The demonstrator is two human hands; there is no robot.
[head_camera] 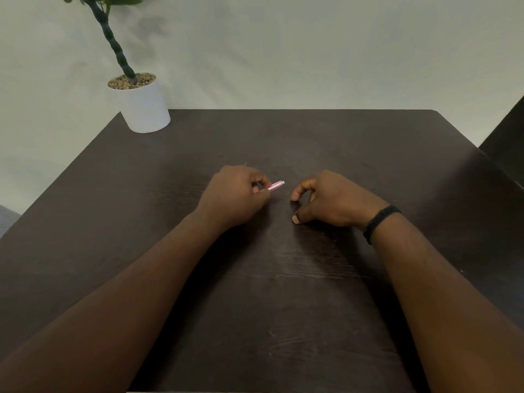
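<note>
Left hand [238, 191] pinches the small pink stick [276, 185] in a tight grip, right hand [326, 199] resting loosely curled, empty, on the dark worktop [283, 307].

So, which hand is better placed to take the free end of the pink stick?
Probably the right hand: it holds nothing and sits close to the free end of the pink stick; the left hand pinches the other end.

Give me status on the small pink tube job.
Done: the small pink tube looks picked up. In hand: the left hand pinches it, free end pointing at the right hand. Left: right hand, fingertips on the dark table, is apart from the tube; any two-handed step remains.
</note>
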